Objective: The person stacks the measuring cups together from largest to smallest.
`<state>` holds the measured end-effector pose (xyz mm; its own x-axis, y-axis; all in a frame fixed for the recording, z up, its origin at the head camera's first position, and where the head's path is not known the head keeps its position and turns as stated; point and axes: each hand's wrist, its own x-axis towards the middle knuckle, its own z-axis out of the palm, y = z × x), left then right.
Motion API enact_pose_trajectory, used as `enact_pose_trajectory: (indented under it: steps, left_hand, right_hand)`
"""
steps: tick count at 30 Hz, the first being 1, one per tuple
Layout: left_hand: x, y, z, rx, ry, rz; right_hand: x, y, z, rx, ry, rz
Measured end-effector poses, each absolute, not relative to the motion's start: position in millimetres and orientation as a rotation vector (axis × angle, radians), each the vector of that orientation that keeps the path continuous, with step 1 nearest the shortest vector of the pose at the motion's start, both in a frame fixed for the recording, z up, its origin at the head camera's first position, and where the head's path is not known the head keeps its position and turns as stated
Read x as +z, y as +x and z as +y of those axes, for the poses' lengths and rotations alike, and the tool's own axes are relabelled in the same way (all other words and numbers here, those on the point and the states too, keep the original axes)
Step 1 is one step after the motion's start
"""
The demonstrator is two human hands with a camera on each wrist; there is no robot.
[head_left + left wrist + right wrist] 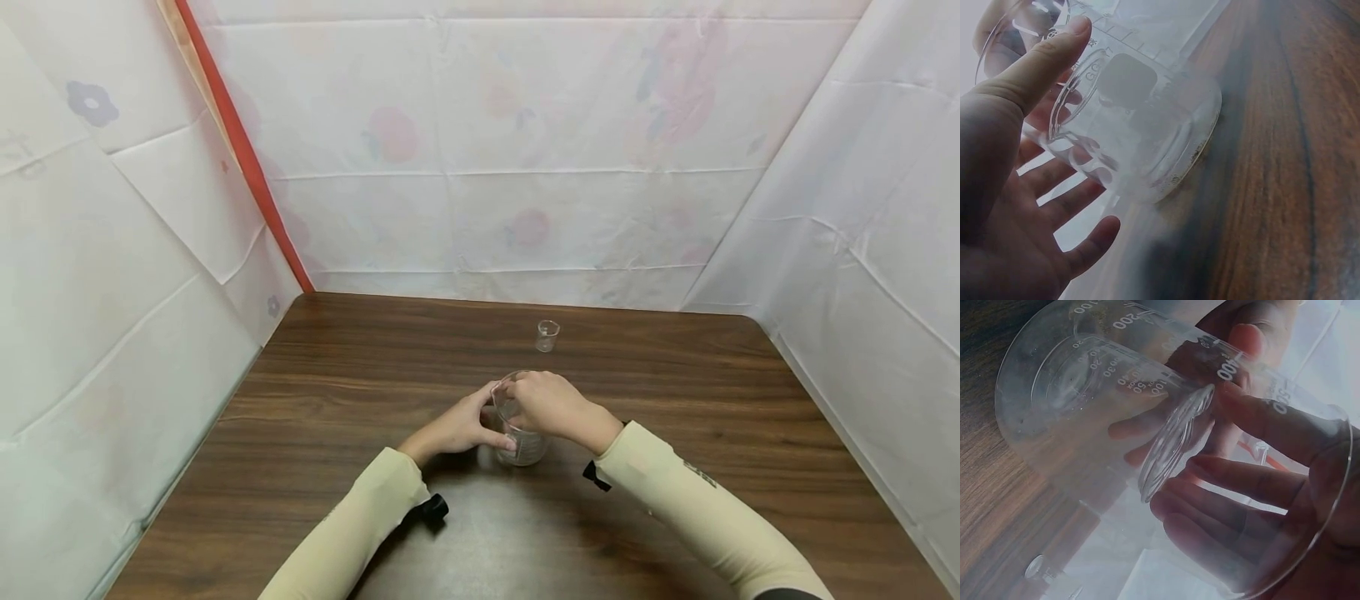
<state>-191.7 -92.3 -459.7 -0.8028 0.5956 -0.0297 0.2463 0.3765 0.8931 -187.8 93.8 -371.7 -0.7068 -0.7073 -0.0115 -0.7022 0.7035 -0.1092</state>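
Observation:
A large glass beaker (529,451) with white graduations stands on the table between both hands. Around its left side the left hand (459,425) holds it, thumb on the near wall and fingers spread behind. The right hand (553,406) reaches in through the beaker's mouth. Inside, a smaller graduated beaker (1175,447) is nested; its rim shows several close lines, and whether more glass sits within it I cannot tell. The right thumb and fingertips (1163,499) grip this inner rim from opposite sides. Through the glass, the left fingers also show in the right wrist view.
A small clear beaker (547,337) stands farther back on the dark wood-grain table (337,367). White patterned sheeting (480,217) surrounds the table at the back and both sides. A red strip (247,158) runs down the back left corner.

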Motion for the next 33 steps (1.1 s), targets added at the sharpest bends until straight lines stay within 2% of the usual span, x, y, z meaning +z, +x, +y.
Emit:
enact_pose_trajectory:
  steps: [33]
  left_hand:
    - [-458, -192, -92, 1.348, 0.751, 2.361]
  right_hand:
    - [-334, -214, 116, -0.452, -1.184, 2.853]
